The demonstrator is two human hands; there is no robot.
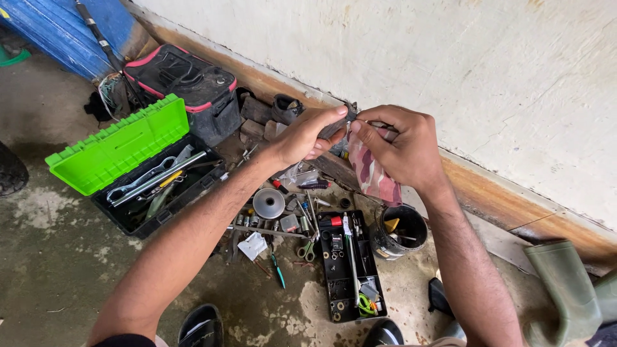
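My left hand [308, 133] and my right hand [402, 144] meet in front of me, above the scattered tools. Both pinch a small dark metal part [344, 122] between their fingertips. My right hand also holds a pink and maroon patterned rag [373, 173] that hangs down from its palm. The small part is mostly hidden by my fingers.
An open toolbox with a green lid [116, 144] holds wrenches at the left. A black and pink bag [189, 87] stands behind it. Loose sockets, a black socket tray [347, 266], a small black bucket [400, 231] and a green rubber boot [565, 292] lie on the concrete floor by the wall.
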